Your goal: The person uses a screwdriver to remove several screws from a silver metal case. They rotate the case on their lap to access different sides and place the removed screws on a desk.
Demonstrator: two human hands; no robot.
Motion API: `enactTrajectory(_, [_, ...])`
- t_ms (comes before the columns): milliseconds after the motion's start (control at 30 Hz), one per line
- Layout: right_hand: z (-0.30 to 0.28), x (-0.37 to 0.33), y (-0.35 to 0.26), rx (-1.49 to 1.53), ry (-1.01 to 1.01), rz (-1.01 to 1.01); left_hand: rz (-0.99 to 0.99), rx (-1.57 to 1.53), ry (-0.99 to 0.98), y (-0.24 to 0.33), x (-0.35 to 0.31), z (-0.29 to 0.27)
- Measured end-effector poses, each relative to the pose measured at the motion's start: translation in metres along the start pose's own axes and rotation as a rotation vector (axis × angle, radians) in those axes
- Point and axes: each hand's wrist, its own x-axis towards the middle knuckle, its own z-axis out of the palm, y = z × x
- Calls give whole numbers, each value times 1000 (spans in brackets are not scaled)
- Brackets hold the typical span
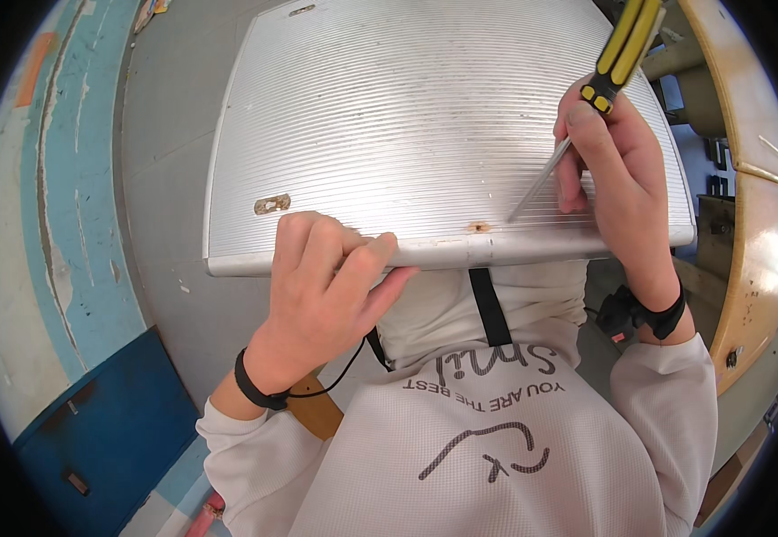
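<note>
A ribbed silver metal panel point(425, 116) with a smooth rounded rim lies in front of me, its near edge against my body. My left hand point(331, 268) grips that near edge, fingers curled over the top and thumb along the outer side. In my right hand point(617, 161) is a screwdriver point(621, 54) with a yellow and black handle, held near the base of the handle. Its thin shaft slants down to the left, the tip near the panel's surface, right of a small rusty hole point(477, 227). A worn oblong slot point(272, 204) sits near the panel's left corner.
A blue metal box or door point(93, 438) stands at the lower left, beside a peeling blue and white wall point(76, 179). Wooden desks point(751, 259) line the right side. Grey floor point(170, 134) shows left of the panel. A dark cable point(340, 380) hangs by my left wrist.
</note>
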Motion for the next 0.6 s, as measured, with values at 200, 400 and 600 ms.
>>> enactTrajectory(200, [1,-2,-6,-11,12,-141,4,18,39,1,0,3])
enactTrajectory(400, [-2,-3,-9,19,-52,-91,5,9,48,1,-1,4])
enactTrajectory(600, [-11,-8,-17,-98,-113,-17,21,13,55,-2,1,3])
